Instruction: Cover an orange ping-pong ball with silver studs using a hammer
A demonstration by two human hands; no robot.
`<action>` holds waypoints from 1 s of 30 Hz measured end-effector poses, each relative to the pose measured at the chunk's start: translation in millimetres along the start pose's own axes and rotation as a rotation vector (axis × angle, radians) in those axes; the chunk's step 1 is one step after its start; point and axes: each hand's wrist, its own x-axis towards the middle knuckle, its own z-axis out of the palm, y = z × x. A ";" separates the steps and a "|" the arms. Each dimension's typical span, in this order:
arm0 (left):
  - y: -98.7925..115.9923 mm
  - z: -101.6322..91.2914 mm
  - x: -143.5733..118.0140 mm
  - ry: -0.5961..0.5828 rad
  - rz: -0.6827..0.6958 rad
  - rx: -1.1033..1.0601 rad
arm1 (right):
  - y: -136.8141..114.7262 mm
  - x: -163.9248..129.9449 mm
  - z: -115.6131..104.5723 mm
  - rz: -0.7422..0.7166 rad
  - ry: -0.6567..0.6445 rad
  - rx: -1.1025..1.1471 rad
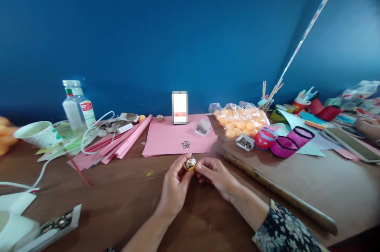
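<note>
My left hand (175,186) is closed around a small orange ball (190,163) whose upper part is covered in shiny metal thumbtacks. Thumb and index finger of my right hand (215,176) are pinched together at the ball's right side; anything between them is too small to make out. Beyond my hands, a little pile of thumbtacks (186,144) lies on pink paper sheets (164,137). On the same sheets stands an open white box (203,127) with more metal tacks. A second shiny covered ball (160,117) rests at the paper's back edge.
A plastic bag of orange balls (242,120) lies behind a small tack box (244,142). To the right are magenta cylinders (284,147) and a wooden rod (279,192). A glass bottle (77,105), paper cup (38,135) and white cable (44,167) stand left; another tack box (56,226) sits front left.
</note>
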 end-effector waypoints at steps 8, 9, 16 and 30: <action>-4.3 -0.7 0.3 -0.007 0.034 0.044 | 4.6 2.4 -2.8 0.031 0.010 0.019; -4.9 -0.8 0.4 -0.010 0.036 0.047 | 4.9 2.4 -2.9 0.036 0.010 0.018; -7.1 -1.7 0.1 -0.018 0.040 0.067 | 5.7 2.1 -1.9 0.037 0.017 0.016; -5.3 -3.1 -0.9 -0.005 0.082 0.139 | 4.0 -0.5 0.9 0.017 0.043 0.031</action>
